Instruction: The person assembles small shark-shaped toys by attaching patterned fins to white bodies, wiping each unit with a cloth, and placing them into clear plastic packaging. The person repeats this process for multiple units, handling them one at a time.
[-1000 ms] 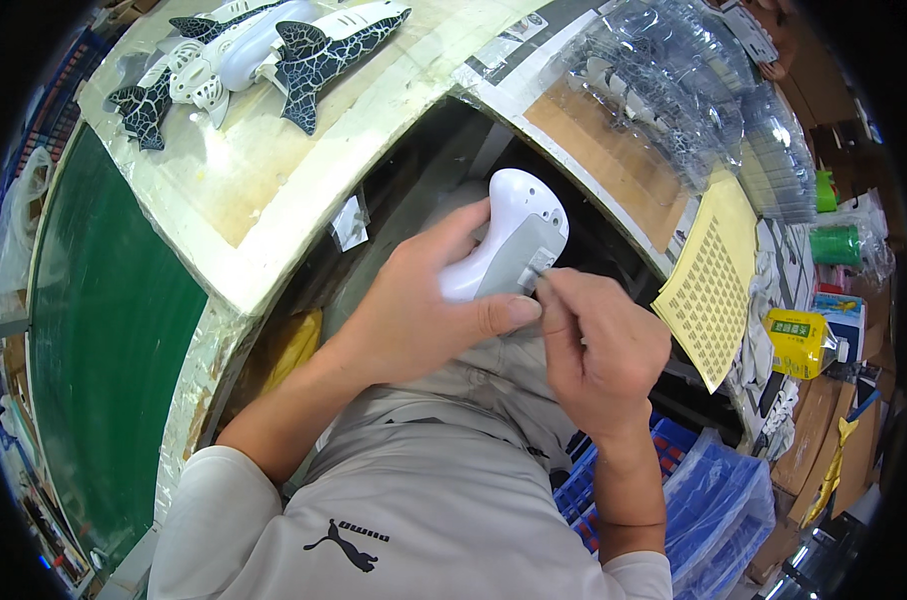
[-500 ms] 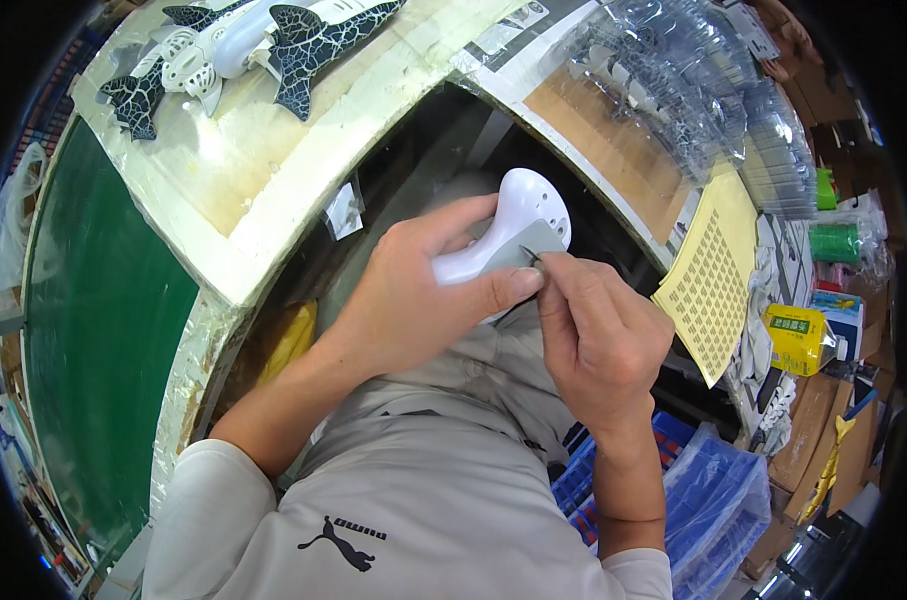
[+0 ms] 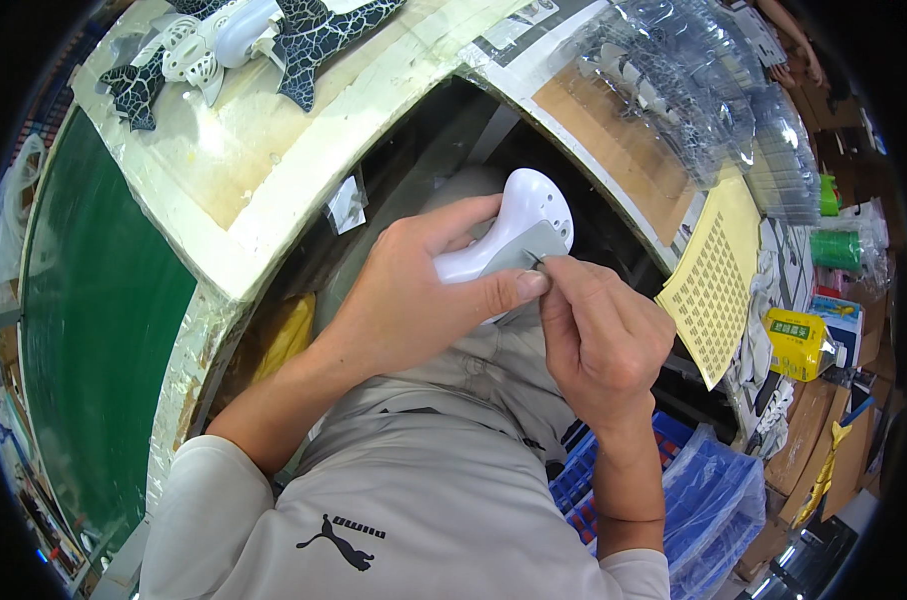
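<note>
My left hand point(image 3: 414, 290) is closed around a glossy white plastic shell point(image 3: 527, 195) with a curved body and several small holes at its rounded far end. A flat grey piece point(image 3: 529, 240) lies against the shell, and my left thumb presses near its lower edge. Bent at the fingers, my right hand point(image 3: 609, 335) pinches at that edge, its fingertips touching the left thumb. A thin dark sliver point(image 3: 535, 257) shows at the right fingertips over the grey piece; what it belongs to is hidden. Both hands are above my lap.
White toy parts with dark, crackle-patterned fins point(image 3: 309, 50) lie on the worktable point(image 3: 224, 220). A green belt point(image 3: 104, 330) runs at the left. To the right are clear plastic trays point(image 3: 664, 90), yellow printed sheets point(image 3: 714, 285), a yellow package point(image 3: 796, 343) and a blue crate point(image 3: 581, 480).
The view has shifted slightly. Both hands keep nearly the same hold on the shell, and the dark sliver at the right fingertips sits at a slightly different angle.
</note>
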A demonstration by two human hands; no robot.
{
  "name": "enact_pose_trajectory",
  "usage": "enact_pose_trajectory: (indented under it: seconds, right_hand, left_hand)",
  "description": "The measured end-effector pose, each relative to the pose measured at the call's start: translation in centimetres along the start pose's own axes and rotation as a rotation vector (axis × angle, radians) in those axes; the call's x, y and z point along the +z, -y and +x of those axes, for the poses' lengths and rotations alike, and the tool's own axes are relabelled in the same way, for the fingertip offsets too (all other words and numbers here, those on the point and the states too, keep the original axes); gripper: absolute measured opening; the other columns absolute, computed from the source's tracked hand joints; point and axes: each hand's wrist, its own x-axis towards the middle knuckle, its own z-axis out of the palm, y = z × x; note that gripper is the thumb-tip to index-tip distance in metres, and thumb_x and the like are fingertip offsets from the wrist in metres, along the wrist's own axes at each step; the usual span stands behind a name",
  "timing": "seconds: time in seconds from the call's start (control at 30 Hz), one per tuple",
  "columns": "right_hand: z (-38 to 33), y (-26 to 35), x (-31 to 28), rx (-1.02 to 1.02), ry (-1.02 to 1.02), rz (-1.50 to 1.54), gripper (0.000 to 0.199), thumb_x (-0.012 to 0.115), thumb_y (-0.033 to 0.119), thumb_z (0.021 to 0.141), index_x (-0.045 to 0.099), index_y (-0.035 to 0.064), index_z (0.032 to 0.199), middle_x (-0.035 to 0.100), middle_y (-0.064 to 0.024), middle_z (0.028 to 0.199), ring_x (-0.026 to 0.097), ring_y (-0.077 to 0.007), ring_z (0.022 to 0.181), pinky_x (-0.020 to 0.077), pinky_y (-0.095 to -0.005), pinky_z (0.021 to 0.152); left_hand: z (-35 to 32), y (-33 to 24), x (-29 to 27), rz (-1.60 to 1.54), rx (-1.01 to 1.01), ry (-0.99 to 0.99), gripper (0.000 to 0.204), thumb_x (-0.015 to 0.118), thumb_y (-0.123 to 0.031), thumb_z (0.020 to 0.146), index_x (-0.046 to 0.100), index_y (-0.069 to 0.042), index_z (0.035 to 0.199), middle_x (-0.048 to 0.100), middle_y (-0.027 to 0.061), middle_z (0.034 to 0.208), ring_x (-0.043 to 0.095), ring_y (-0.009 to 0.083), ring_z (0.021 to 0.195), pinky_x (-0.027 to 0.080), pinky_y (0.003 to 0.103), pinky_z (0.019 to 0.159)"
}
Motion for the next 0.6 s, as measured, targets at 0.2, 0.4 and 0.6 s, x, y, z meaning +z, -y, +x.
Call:
enact_pose_trajectory:
  seconds: [0.2, 0.4, 0.6]
  right_hand:
    - [-0.14, 0.16, -0.17, 0.023, 0.015, -0.026, 0.026, 0.081, 0.001, 0.076, 0.076, 0.0039, 0.101, 0.070, -0.0056, 0.079, 0.063, -0.0203, 0.056, 0.0458, -0.0321, 0.049]
    - [-0.06, 0.30, 0.00, 0.029, 0.004, -0.038, 0.026, 0.081, 0.002, 0.076, 0.075, 0.0037, 0.101, 0.070, -0.0056, 0.079, 0.064, -0.0202, 0.057, 0.0465, -0.0320, 0.050]
    - [0.01, 0.25, -0.26, 0.021, 0.036, -0.028, 0.027, 0.081, 0.002, 0.076, 0.075, 0.0034, 0.102, 0.071, -0.0055, 0.080, 0.064, -0.0200, 0.057, 0.0469, -0.0323, 0.050]
  left_hand:
    - [0.12, 0.11, 0.13, 0.015, 0.029, -0.015, 0.052, 0.090, -0.025, 0.090, 0.070, 0.003, 0.129, 0.075, 0.0077, 0.100, 0.064, 0.0092, 0.090, 0.055, 0.029, 0.080]
    - [0.11, 0.28, 0.19, 0.019, 0.043, -0.025, 0.049, 0.090, -0.023, 0.090, 0.071, 0.002, 0.127, 0.075, 0.0078, 0.099, 0.063, 0.0096, 0.089, 0.055, 0.030, 0.079]
    - [0.27, 0.37, 0.09, 0.070, 0.047, -0.017, 0.047, 0.089, -0.023, 0.089, 0.071, 0.002, 0.125, 0.074, 0.0083, 0.098, 0.063, 0.0098, 0.087, 0.055, 0.030, 0.078]
